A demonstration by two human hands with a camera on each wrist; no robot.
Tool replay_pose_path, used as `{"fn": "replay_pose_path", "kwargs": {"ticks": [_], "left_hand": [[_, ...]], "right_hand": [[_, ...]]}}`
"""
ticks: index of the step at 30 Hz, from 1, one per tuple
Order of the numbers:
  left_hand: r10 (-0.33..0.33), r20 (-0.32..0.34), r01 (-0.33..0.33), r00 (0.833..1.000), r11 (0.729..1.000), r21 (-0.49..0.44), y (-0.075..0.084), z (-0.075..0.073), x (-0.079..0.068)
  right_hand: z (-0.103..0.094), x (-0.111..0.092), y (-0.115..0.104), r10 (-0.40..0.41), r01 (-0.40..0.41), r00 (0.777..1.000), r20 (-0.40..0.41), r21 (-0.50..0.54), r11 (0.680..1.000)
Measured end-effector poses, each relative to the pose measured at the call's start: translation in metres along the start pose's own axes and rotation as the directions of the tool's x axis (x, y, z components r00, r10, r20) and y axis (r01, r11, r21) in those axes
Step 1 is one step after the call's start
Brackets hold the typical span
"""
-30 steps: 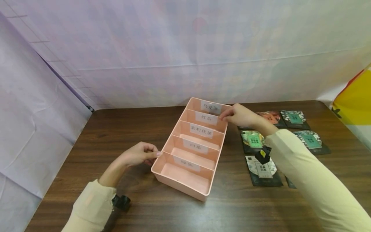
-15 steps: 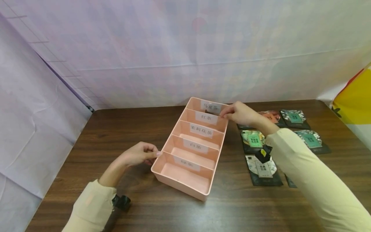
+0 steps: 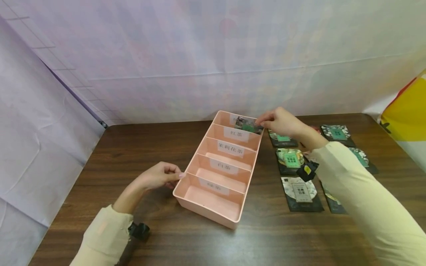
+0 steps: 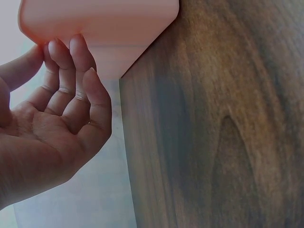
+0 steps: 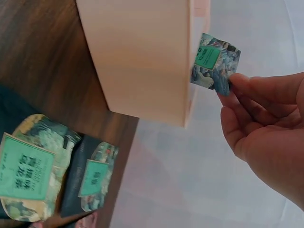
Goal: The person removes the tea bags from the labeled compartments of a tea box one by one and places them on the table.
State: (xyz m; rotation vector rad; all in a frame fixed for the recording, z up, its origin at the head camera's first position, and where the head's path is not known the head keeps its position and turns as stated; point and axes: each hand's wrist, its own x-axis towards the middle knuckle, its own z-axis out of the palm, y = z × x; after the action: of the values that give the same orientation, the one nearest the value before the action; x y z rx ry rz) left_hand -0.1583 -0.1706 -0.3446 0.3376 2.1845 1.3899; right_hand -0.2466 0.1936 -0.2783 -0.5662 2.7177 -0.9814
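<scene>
A pink organizer box (image 3: pixel 206 213) with labelled compartments stands at an angle on the table. My left hand (image 3: pixel 159 176) pinches its left rim near the front; in the left wrist view, thumb and fingertips meet at the edge of the box (image 4: pixel 109 21). At the far end, my right hand (image 3: pixel 283 121) pinches the corner of a dark tea packet with a green label (image 3: pixel 247 126). That packet sticks up above the rearmost compartment and partly covers its label. In the right wrist view, the tea packet (image 5: pixel 216 64) pokes out past the box's edge, its lower part hidden.
Several flat tea packets lie right of the box, among them a white-labelled packet (image 3: pixel 302 194) and a green-labelled packet (image 3: pixel 291 161); my right forearm covers some. A pale cloth (image 3: pixel 199 55) hangs behind the wooden table (image 3: pixel 133 147). Yellow fabric (image 3: pixel 407 114) hangs at far right.
My right hand has risen at the back of the box, bringing up the tea packet that was mostly hidden in the rearmost compartment. My left hand stays on the rim.
</scene>
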Motion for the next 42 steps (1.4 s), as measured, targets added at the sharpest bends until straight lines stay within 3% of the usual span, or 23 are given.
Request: {"fn": "replay_pose_path", "kwargs": {"ticks": [7,22,27,34,42], "left_hand": [[0.005,0.002,-0.005,1.000,1.000,0.008,-0.001,-0.001,0.001],[0.012,0.010,-0.012,1.000,1.000,0.015,-0.002,-0.001,0.001],[0.015,0.017,-0.015,1.000,1.000,-0.002,-0.002,-0.001,0.000],[0.015,0.021,-0.014,1.000,1.000,-0.011,-0.002,0.000,-0.001],[0.032,0.020,-0.033,0.999,0.999,0.029,-0.002,-0.001,0.000]], "right_hand": [[-0.018,-0.007,-0.014,0.030,-0.030,0.999,-0.026,-0.019,0.999],[-0.052,-0.038,-0.024,-0.027,0.019,0.991,-0.131,-0.062,0.998],[-0.061,-0.055,-0.014,0.018,-0.032,0.990,-0.142,-0.098,0.995],[-0.071,-0.080,0.013,-0.025,-0.003,0.990,-0.139,-0.200,0.980],[-0.083,-0.113,0.049,0.093,-0.120,0.990,-0.109,-0.278,0.953]]}}
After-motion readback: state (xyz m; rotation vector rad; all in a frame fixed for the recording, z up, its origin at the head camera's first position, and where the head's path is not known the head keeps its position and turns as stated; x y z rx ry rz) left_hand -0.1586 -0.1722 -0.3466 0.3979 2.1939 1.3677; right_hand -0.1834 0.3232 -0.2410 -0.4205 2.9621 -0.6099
